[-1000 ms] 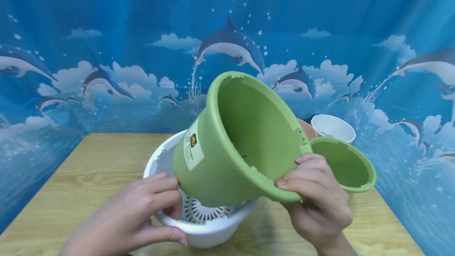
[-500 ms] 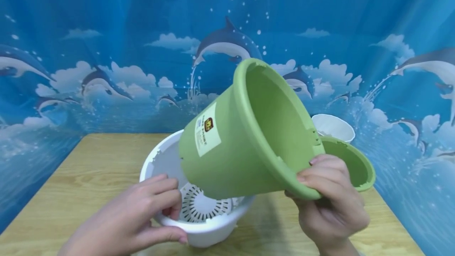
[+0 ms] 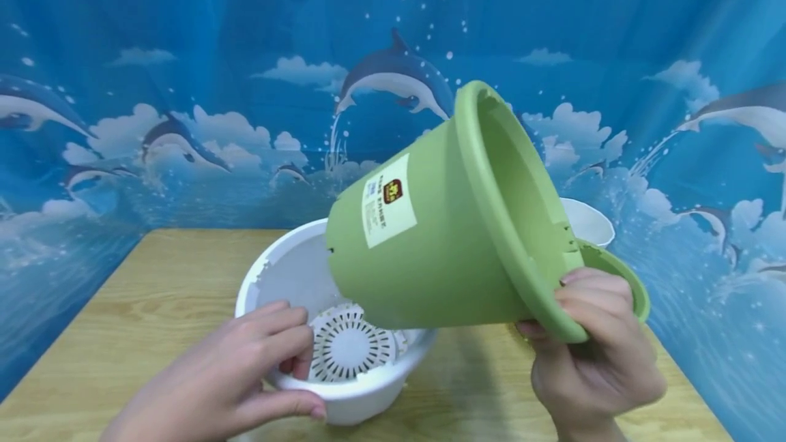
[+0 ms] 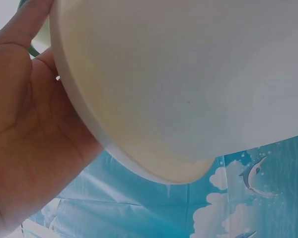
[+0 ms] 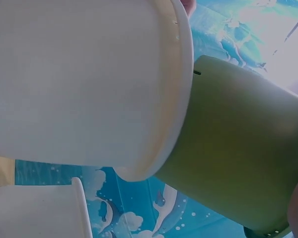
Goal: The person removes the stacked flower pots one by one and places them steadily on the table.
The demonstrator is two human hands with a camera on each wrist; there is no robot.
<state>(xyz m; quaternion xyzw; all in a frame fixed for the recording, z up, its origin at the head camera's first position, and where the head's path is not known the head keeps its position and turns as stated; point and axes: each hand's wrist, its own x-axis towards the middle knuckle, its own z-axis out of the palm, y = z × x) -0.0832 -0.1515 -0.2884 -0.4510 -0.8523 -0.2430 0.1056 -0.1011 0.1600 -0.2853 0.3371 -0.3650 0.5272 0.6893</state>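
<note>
In the head view, my left hand grips the near left rim of a white plastic flower pot, fingers inside and thumb outside. The pot stands tilted on the table, its slotted base showing. My right hand pinches the rim of a green flower pot with a paper label. That pot is held in the air on its side, mouth to the right and base over the white pot's opening. In the right wrist view the white pot partly covers the green pot's base. Whether the pots touch, I cannot tell.
Behind my right hand stands a second green pot, mostly hidden. A white pot is at the back right. Everything is on a wooden table, with a blue dolphin-print curtain around it.
My right hand has drawn the green pot right and upward, away from the white pot, turning its label into fuller view. The left hand stays on the rim; the white pot tilts slightly leftward.
</note>
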